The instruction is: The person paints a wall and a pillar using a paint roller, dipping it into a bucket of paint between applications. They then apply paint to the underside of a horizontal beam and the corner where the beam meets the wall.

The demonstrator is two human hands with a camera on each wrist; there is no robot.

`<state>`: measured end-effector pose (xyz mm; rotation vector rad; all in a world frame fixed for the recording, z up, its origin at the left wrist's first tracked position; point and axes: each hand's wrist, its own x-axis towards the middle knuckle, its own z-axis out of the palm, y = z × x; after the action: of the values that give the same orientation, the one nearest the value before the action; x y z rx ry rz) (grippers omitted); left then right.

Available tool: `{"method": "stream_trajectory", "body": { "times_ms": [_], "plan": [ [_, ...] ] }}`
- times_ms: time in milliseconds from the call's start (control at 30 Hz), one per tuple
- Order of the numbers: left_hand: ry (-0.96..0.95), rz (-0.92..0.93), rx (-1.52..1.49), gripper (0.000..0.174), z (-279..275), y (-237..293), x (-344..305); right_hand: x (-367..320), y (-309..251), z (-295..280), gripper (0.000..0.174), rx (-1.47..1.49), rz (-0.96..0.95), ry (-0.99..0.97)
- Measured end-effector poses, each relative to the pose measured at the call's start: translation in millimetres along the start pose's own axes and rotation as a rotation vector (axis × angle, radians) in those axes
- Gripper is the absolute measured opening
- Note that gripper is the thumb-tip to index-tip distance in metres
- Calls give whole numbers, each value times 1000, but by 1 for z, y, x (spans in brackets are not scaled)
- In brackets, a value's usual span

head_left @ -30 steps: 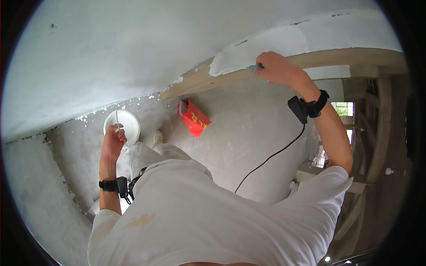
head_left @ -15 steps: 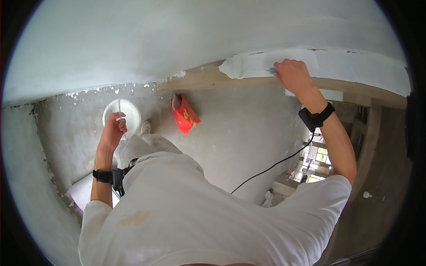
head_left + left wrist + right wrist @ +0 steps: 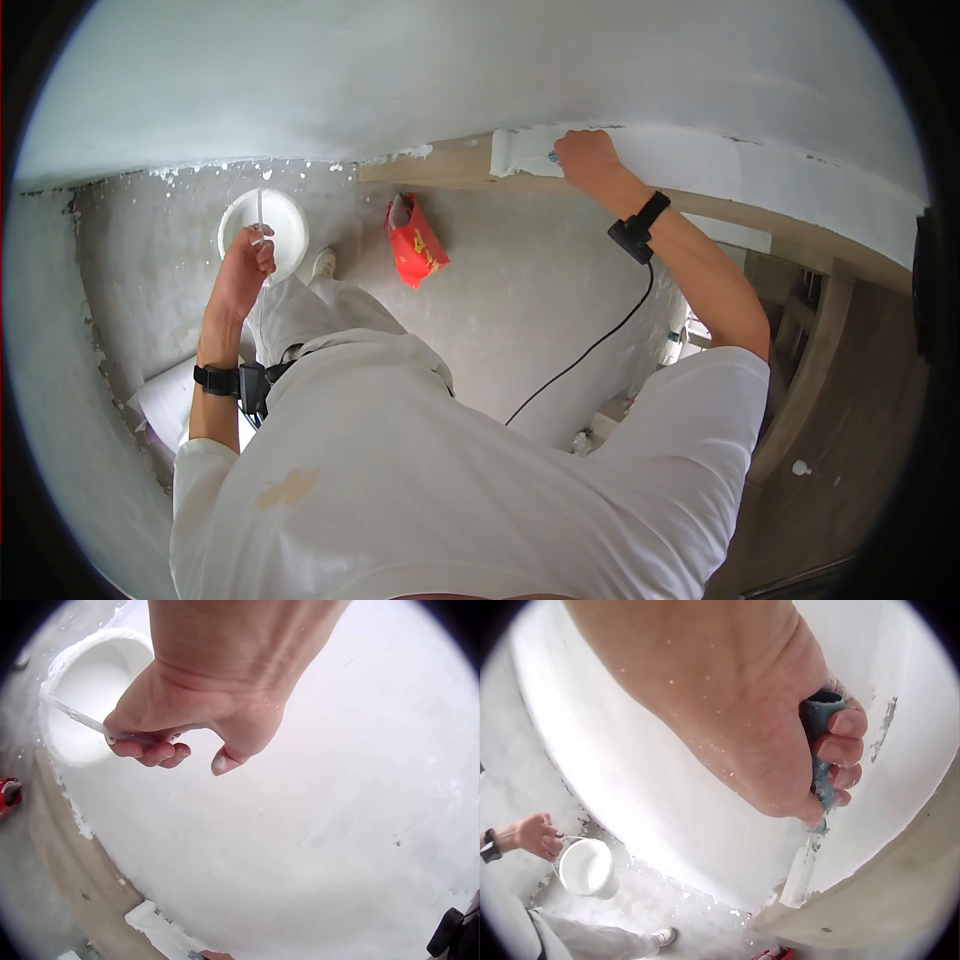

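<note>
My left hand (image 3: 243, 265) grips the thin white handle (image 3: 84, 718) of a round white bucket (image 3: 292, 235), fingers curled round it. White material (image 3: 598, 871) lies inside the bucket. Up at the wall, my right hand (image 3: 592, 165) has its fingers wrapped round the blue handle (image 3: 821, 761) of a flat-bladed tool. The tool's white-coated blade (image 3: 801, 876) lies at the wet white coating (image 3: 530, 148) along the lower wall edge, near the coating's left end. Beside that end runs a bare tan strip (image 3: 450, 163).
On the grey floor (image 3: 500, 300) stands a red bag (image 3: 415, 250), right of my shoe (image 3: 324, 263). A black cable (image 3: 590, 345) hangs from my right wrist. A white sheet-like object (image 3: 170, 400) lies at the lower left, and white specks dot the floor edge.
My right hand moved right along the strip, then back left with the tool. The white coating's lower part now covers more of the tan strip. The left hand keeps its hold on the bucket handle.
</note>
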<state>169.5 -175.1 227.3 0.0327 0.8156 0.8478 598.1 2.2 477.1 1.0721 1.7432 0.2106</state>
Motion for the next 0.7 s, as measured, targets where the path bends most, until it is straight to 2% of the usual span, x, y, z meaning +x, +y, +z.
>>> {"method": "stream_trajectory", "body": {
  "times_ms": [200, 267, 567, 700],
  "plan": [
    [17, 53, -25, 18, 1, 3, -3, 35, -14, 17, 14, -33, -60, 31],
    [21, 61, -27, 18, -1, 2, -1, 33, -2, 13, 13, -28, -32, 10],
    [-5, 45, -37, 19, -12, -1, 7, -87, 61, -63, 17, -110, 92, -10],
    [1, 19, -36, 20, -11, 1, 6, -106, 52, -79, 11, -102, 139, -21]
  ]
}}
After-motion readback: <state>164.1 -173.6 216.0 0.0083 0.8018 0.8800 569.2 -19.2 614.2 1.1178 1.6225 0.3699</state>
